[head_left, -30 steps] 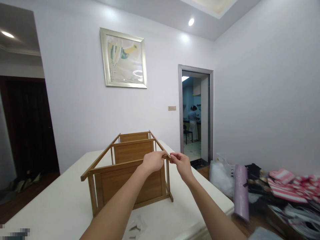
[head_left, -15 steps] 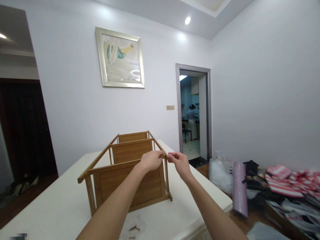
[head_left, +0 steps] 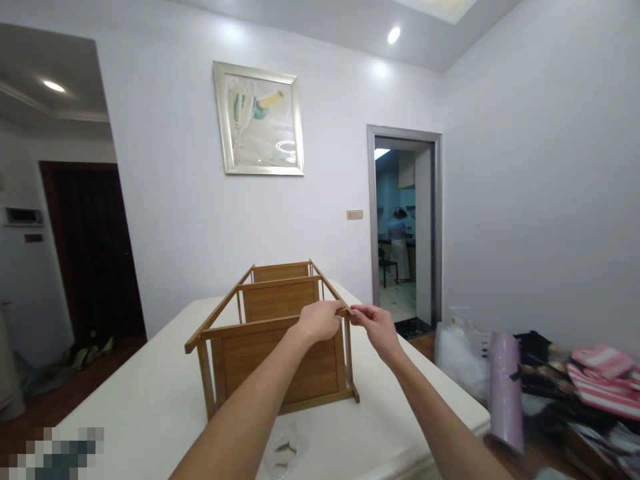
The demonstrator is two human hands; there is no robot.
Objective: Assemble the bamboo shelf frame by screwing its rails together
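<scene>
A brown wooden shelf rack (head_left: 280, 363) lies on its side on the white table (head_left: 160, 393), its three panels standing upright one behind another. My left hand (head_left: 323, 321) is closed around the near right corner of the frame, where the long rail meets the nearest panel. On the outer side of that same corner, my right hand (head_left: 376, 327) has its fingers pinched together against the rail. Whatever is between those fingertips is too small or hidden to make out. A clear plastic bag (head_left: 284, 453) with a few screws lies on the table in front of the rack.
Right of the table stand a purple rolled mat (head_left: 505, 393), a white plastic bag (head_left: 457, 357) and a heap with striped pink cloth (head_left: 605, 380). Beyond the doorway (head_left: 370, 213) a person (head_left: 399, 240) stands in another room. A framed picture (head_left: 260, 120) hangs ahead.
The view has swung slightly left, so everything sits further right in the picture. Both hands keep to the same corner of the rack, with little visible movement against it.
</scene>
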